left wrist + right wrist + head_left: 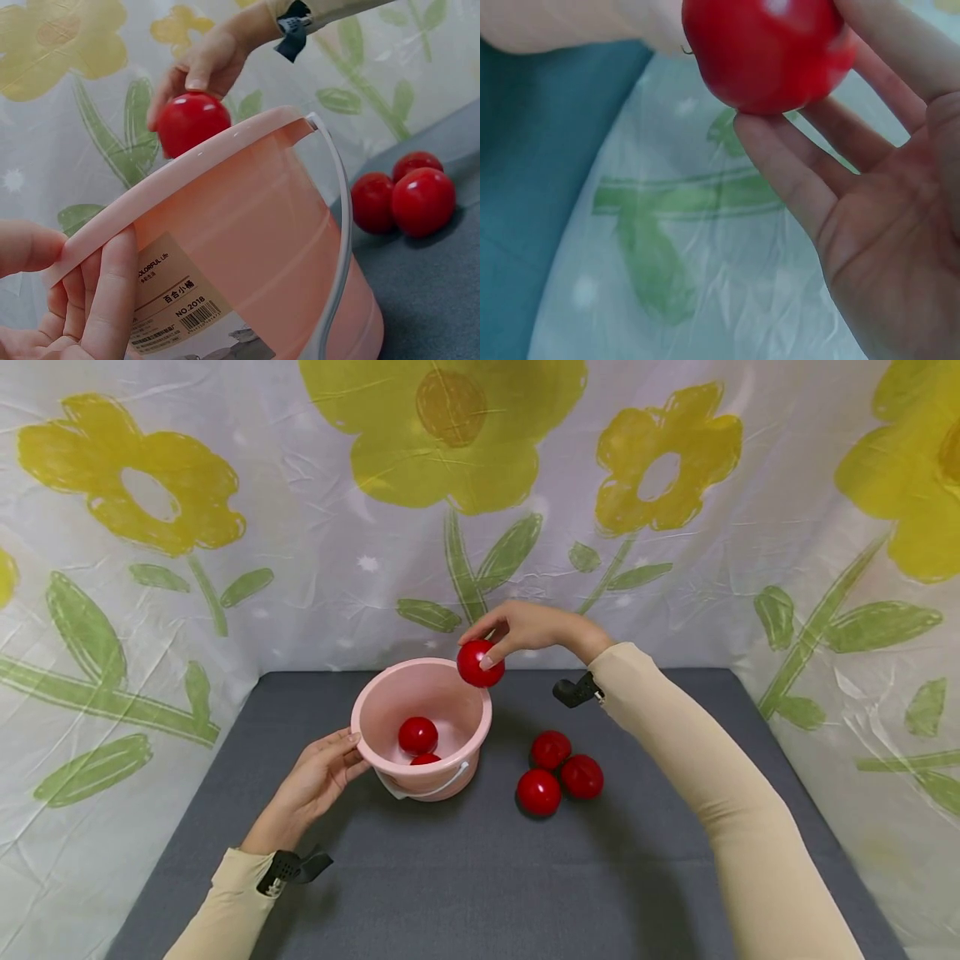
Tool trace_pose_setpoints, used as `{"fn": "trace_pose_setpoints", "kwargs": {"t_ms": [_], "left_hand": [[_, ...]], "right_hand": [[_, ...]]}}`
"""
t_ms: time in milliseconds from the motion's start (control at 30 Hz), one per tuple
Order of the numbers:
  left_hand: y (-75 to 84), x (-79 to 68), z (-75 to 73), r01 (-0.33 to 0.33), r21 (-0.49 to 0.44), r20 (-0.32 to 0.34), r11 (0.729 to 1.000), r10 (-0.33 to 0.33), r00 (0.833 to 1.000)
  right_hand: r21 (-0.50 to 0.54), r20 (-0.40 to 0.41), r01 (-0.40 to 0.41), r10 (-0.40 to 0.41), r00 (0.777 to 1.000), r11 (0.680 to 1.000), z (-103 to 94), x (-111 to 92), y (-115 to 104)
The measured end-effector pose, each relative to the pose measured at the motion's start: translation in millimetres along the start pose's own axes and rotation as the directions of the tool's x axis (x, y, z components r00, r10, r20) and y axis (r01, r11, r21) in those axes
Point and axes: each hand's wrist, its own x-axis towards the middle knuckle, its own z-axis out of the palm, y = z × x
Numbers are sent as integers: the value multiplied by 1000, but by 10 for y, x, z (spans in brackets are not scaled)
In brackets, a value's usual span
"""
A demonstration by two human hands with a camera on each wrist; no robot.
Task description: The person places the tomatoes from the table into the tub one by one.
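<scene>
My left hand (pixel 318 777) pinches the rim of a pink bucket (pixel 367 714), thumb on top and fingers beneath, as the left wrist view shows. The bucket leans a little toward me. Over its right rim, my right hand (pixel 525 628) holds a glossy red round fruit (pixel 481 663) between thumb and fingers. From the right wrist view, the fingertips lie against the sides and underside of the fruit (pixel 769 52). Inside the bucket lie two more red fruits (pixel 417 736), one partly hidden by the near wall.
Three red fruits (pixel 551 750) sit close together on the grey cloth (pixel 465 893), right of the bucket. A white handle (pixel 442 789) hangs down the bucket's near side. A flower-printed sheet (pixel 315 568) rises behind and along both sides of the table.
</scene>
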Motion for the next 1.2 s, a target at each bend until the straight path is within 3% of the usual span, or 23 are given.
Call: {"fn": "trace_pose_setpoints", "kwargs": {"t_ms": [333,500,967,1200], "left_hand": [[-19,19,10,-17,-20,5,1000,17,1000],[-32,16,31,-13,-28,7,1000,13,1000],[-48,31,43,-5,-28,13,1000,6,1000],[-32,23,60,8,-12,-9,1000,-8,1000]], "right_hand": [[-50,102,10,-5,995,999,120,380,-182],[-26,159,-35,39,986,999,204,511,-210],[12,277,-58,52,959,998,431,753,-145],[-27,312,-44,50,949,999,559,831,-158]]}}
